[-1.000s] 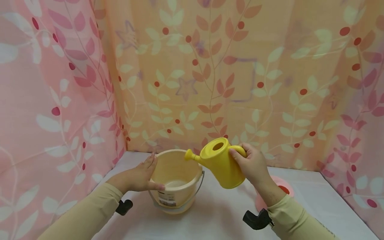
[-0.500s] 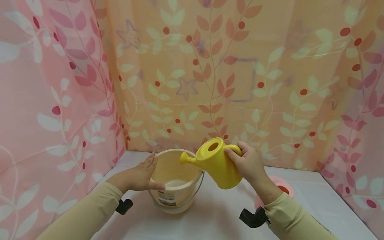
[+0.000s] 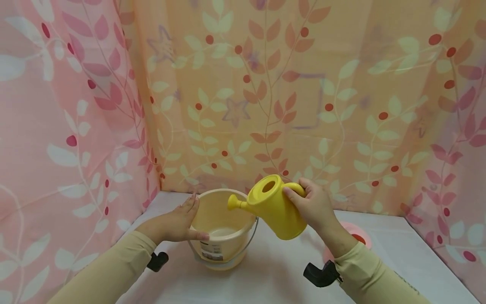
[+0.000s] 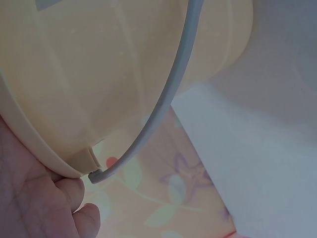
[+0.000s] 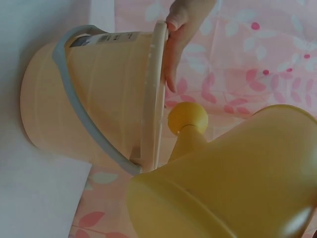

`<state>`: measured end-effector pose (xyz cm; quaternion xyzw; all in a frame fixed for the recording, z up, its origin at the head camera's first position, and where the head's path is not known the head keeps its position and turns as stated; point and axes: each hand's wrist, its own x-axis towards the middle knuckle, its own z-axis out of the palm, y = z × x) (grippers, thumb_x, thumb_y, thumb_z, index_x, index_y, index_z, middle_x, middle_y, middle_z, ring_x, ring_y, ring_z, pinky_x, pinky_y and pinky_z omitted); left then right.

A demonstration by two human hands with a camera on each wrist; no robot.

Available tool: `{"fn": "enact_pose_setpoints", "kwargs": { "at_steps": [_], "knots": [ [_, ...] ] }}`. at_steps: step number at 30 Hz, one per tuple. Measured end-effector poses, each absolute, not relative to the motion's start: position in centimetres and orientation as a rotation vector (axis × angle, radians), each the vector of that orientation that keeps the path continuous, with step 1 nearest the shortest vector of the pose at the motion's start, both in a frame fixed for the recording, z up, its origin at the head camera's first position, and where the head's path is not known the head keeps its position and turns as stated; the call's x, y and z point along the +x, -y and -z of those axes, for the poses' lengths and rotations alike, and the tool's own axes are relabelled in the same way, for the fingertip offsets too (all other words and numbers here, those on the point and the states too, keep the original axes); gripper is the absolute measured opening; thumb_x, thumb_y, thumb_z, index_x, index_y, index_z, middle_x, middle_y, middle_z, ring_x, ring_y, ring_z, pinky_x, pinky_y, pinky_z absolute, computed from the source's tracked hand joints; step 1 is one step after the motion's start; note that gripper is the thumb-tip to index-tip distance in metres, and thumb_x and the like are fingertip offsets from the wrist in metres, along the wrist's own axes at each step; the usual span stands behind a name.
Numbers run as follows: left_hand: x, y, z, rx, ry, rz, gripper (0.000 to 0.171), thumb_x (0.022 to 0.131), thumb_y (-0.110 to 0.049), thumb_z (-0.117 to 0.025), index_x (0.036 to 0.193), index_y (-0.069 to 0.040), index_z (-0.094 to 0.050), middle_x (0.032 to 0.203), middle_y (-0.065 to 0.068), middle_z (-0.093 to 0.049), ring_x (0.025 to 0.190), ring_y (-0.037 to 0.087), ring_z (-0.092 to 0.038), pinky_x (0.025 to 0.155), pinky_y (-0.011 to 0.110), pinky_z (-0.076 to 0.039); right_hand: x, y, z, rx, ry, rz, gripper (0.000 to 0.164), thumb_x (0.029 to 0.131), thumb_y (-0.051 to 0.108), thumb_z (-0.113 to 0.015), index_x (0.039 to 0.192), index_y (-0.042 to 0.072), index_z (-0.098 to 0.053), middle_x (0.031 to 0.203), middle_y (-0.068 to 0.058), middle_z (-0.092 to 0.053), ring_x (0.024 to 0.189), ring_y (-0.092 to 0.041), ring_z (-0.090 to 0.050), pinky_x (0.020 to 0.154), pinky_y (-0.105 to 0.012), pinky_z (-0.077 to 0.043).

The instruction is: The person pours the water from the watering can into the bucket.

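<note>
My right hand [image 3: 316,207] grips the handle of a yellow watering can [image 3: 282,215], held tilted in the air with its spout toward the left. The round spout head [image 5: 188,118] hangs over the mouth of a cream bucket [image 3: 206,259], which stands upright on the table. On the bucket's left rim rests my left hand [image 3: 175,221], its fingers stretched along the edge and the thumb on the front rim. A grey carrying handle [image 4: 166,101] hangs down the bucket's near side, below a printed label [image 3: 211,251].
A pink round thing [image 3: 355,228] with a red middle sits behind my right wrist, partly hidden by it. Leaf-patterned cloth walls [image 3: 235,84] enclose the white table [image 3: 273,283] at the back and both sides.
The watering can moved slightly left with my right hand, bringing its spout farther over the bucket, and then stayed nearly still. My left hand and the bucket have not moved.
</note>
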<state>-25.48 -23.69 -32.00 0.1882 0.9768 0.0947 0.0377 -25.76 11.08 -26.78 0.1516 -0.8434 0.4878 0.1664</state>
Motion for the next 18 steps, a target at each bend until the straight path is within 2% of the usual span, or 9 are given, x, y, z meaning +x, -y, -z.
{"fn": "enact_pose_setpoints", "kwargs": {
  "at_steps": [18],
  "knots": [
    [-25.4, 23.47, 31.63, 0.575, -2.999, -0.295, 0.119, 0.071, -0.072, -0.054, 0.141, 0.012, -0.01, 0.149, 0.027, 0.0, 0.138, 0.037, -0.004, 0.107, 0.054, -0.016, -25.81, -10.58, 26.24, 0.457, 2.46, -1.37, 0.038, 0.083, 0.043, -0.064, 0.082, 0.006, -0.054, 0.074, -0.009, -0.052, 0.065, -0.022, -0.052, 0.057, -0.029, -0.047]
  ]
}}
